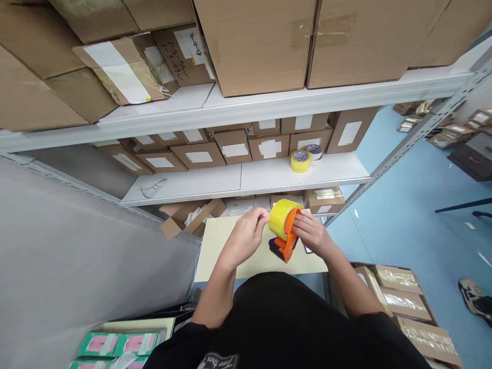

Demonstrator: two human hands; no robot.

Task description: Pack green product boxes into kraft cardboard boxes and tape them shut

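Yellow tape on orange dispenser

Flat object on tabletop: mostly being hidden by right hand. Upper cartons being cut off by top edge; shoe, by right edge. Shirt lettering being cropped below.
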